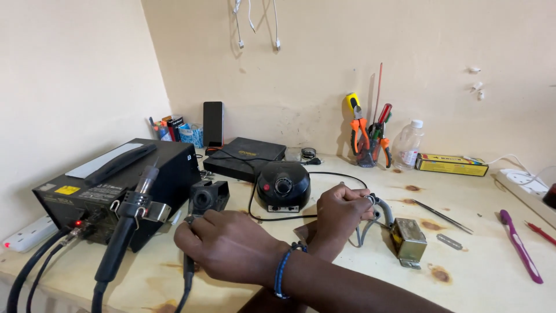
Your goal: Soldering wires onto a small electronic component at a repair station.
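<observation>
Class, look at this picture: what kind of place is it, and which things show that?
Probably a small electronics repair bench: a black soldering station with a handpiece, a cup of pliers and screwdrivers, and tweezers on the wooden table.

The hot-air rework station is sitting at nine o'clock on the workbench, its handpiece hanging in a holder at its front; the small round controller is standing at the centre, a flat box lying behind it at twelve; the tool cup with pliers and a plastic bottle are standing at one o'clock against the wall; tweezers and a toothbrush are lying at three o'clock; the left hand is resting before the station; the right hand is lying beside a metal block.
</observation>
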